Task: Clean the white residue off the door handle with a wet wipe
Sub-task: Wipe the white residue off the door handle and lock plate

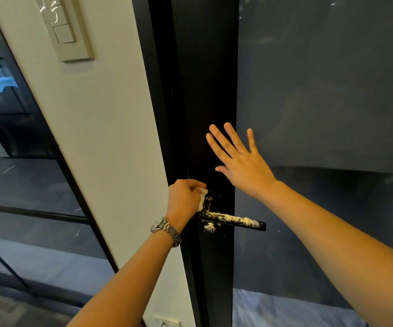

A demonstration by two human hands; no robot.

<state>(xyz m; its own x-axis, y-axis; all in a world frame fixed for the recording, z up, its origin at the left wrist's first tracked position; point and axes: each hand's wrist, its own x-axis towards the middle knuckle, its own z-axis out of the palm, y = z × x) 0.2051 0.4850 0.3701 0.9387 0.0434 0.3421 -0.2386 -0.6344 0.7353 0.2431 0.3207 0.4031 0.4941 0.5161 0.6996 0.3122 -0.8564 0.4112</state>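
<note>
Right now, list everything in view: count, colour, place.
door handle: one, black, horizontal lever on the door frame
white residue: patches, white, along the handle and on the frame below
wet wipe: one, white, bunched at the handle's base
door frame: one, black, centre
glass pane: one, dark, right of frame
wall: one, cream, left of frame
switch panel: one, cream, upper wall
watch: one, silver, left wrist
left hand: one, grips the wipe
right hand: one, fingers spread, above the handle

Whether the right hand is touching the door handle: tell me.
Apart. Head view shows the right hand spread above the door handle, dark frame between them.
</note>
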